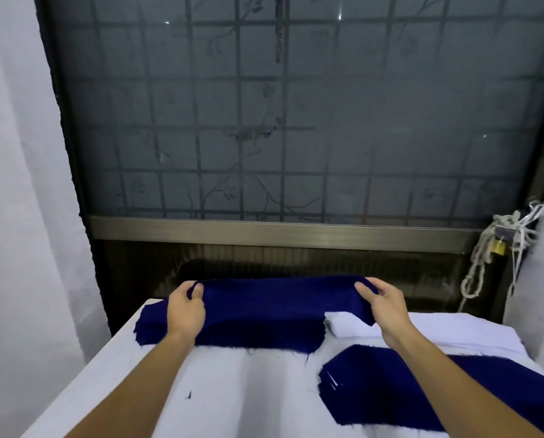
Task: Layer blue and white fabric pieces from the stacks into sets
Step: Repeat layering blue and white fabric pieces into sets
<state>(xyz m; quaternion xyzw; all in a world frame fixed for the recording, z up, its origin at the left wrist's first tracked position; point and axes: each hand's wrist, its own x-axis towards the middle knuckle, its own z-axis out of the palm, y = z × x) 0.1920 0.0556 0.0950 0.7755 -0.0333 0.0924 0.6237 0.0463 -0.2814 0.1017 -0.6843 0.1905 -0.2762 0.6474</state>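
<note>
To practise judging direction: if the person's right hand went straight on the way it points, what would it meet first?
The dark blue fabric piece that the right hand pinches; past it, probably the dark ribbed panel below the window, though depth is unclear.

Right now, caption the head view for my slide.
Left hand and right hand pinch a blue fabric piece over the blue stack, beside the white stack.

Dim, even indoor light, soft shadows, mild blur, and wide-angle bending at the edges.
</note>
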